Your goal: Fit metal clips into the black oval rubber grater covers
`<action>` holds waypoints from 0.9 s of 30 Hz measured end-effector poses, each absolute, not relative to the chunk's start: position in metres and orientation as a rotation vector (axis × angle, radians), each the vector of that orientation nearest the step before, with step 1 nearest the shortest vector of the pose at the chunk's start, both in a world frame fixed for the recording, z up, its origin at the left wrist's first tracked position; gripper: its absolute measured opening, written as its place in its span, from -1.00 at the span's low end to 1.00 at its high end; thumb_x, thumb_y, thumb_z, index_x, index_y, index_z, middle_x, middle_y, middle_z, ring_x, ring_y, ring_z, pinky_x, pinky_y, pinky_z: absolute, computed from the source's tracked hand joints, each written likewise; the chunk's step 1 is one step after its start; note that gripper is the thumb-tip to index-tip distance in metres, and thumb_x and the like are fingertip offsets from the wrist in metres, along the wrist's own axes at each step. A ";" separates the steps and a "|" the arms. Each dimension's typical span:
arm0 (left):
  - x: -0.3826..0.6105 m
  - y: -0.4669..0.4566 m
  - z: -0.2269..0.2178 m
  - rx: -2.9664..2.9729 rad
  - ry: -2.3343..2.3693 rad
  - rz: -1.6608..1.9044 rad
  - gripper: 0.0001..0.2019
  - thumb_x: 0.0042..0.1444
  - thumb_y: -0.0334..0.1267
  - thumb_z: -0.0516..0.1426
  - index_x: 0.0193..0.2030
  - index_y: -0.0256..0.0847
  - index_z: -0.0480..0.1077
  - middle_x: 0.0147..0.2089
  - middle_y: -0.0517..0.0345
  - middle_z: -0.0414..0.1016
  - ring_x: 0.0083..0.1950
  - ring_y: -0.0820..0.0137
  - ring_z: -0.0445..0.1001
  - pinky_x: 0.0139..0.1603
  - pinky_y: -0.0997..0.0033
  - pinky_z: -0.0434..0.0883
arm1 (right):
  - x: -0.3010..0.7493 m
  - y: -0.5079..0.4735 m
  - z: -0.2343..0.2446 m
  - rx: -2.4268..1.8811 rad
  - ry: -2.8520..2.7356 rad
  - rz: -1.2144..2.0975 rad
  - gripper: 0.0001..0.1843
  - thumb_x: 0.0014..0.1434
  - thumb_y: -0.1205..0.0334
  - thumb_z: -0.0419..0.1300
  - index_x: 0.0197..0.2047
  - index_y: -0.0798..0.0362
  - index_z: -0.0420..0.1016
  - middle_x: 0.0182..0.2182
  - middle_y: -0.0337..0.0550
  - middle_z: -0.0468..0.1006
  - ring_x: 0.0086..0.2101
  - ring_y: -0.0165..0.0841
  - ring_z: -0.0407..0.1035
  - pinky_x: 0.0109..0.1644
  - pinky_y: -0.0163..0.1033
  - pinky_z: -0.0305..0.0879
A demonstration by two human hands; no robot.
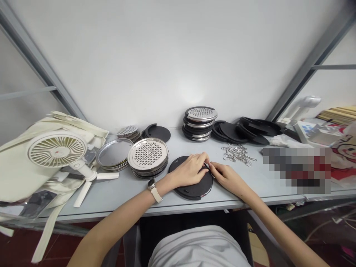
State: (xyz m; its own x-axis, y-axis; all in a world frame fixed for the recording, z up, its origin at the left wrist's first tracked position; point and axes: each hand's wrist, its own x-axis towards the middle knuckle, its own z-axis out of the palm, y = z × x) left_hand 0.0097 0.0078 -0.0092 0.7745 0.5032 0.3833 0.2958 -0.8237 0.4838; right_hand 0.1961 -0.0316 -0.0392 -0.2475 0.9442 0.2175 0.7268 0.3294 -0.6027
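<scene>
A round black disc (191, 189) lies flat on the grey table (116, 193) in front of me. My left hand (190, 170), with a watch on its wrist, rests on top of the disc with its fingers curled. At the disc's right edge my right hand (226, 175) pinches a small metal piece that I cannot make out clearly. The fingertips of both hands meet at that edge. A heap of small metal clips (237, 154) lies just behind my right hand.
To the left stand a stack of perforated metal discs (148, 154), plain metal plates (113, 154) and a white fan (58, 150) on a cloth bag. Behind are another stack of discs (200, 122) and black discs (244, 131). Clutter fills the right.
</scene>
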 end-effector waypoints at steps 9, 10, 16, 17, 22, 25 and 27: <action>0.011 0.008 -0.010 2.548 0.597 0.713 -0.84 0.18 -0.43 0.03 -0.13 -0.17 0.14 -0.15 0.06 0.34 -0.07 0.27 0.37 0.00 0.23 0.32 | 0.194 -0.034 -0.037 -1.476 -2.007 0.495 -0.59 0.33 0.07 -0.10 -0.51 0.03 0.28 -0.63 -0.26 0.40 -0.58 -0.38 0.25 -0.49 -0.31 0.09; 0.011 0.008 -0.010 2.548 0.596 0.716 -0.83 0.18 -0.43 0.04 -0.13 -0.17 0.14 -0.15 0.06 0.34 -0.07 0.27 0.37 0.00 0.23 0.33 | 0.194 -0.034 -0.038 -1.481 -2.005 0.488 -0.58 0.33 0.07 -0.11 -0.51 0.03 0.27 -0.64 -0.27 0.38 -0.58 -0.38 0.24 -0.49 -0.31 0.07; 0.011 0.010 -0.012 2.554 0.577 0.732 -0.84 0.18 -0.43 0.04 -0.14 -0.17 0.13 -0.16 0.08 0.34 -0.10 0.29 0.38 -0.03 0.27 0.34 | 0.194 -0.034 -0.037 -1.501 -1.989 0.512 -0.57 0.31 0.04 -0.11 -0.54 0.03 0.21 -0.66 -0.29 0.32 -0.59 -0.40 0.19 -0.50 -0.31 0.04; 0.011 0.010 -0.012 2.555 0.573 0.735 -0.84 0.19 -0.43 0.04 -0.14 -0.17 0.13 -0.16 0.08 0.34 -0.10 0.29 0.38 -0.04 0.28 0.34 | 0.195 -0.034 -0.037 -1.497 -1.990 0.524 -0.58 0.31 0.04 -0.11 -0.53 0.03 0.22 -0.65 -0.28 0.33 -0.58 -0.40 0.20 -0.50 -0.31 0.05; 0.012 0.010 -0.013 2.548 0.570 0.745 -0.83 0.18 -0.45 0.04 -0.15 -0.17 0.13 -0.17 0.09 0.34 -0.11 0.31 0.38 -0.05 0.30 0.34 | 0.195 -0.034 -0.038 -1.492 -1.986 0.546 -0.60 0.31 0.07 -0.10 -0.52 0.03 0.22 -0.64 -0.29 0.33 -0.57 -0.41 0.19 -0.49 -0.31 0.05; 0.012 0.010 -0.012 2.545 0.571 0.732 -0.84 0.18 -0.44 0.03 -0.15 -0.17 0.13 -0.17 0.08 0.34 -0.11 0.30 0.38 -0.04 0.29 0.34 | 0.196 -0.034 -0.038 -1.469 -1.975 0.573 -0.61 0.31 0.08 -0.09 -0.51 0.04 0.23 -0.63 -0.30 0.31 -0.56 -0.41 0.18 -0.49 -0.32 0.05; 0.012 0.010 -0.012 2.537 0.572 0.731 -0.84 0.18 -0.44 0.04 -0.15 -0.17 0.13 -0.17 0.08 0.34 -0.11 0.30 0.38 -0.05 0.28 0.34 | 0.196 -0.034 -0.039 -1.452 -1.969 0.580 -0.62 0.31 0.09 -0.09 -0.51 0.04 0.25 -0.63 -0.30 0.31 -0.56 -0.41 0.18 -0.49 -0.33 0.06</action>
State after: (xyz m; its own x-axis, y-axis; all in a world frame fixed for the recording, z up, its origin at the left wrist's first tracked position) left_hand 0.0120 0.0103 -0.0123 0.7753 0.4936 0.3940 0.2632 -0.8196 0.5088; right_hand 0.1960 -0.0340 -0.0387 -0.2062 0.9537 0.2189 0.6830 0.3005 -0.6657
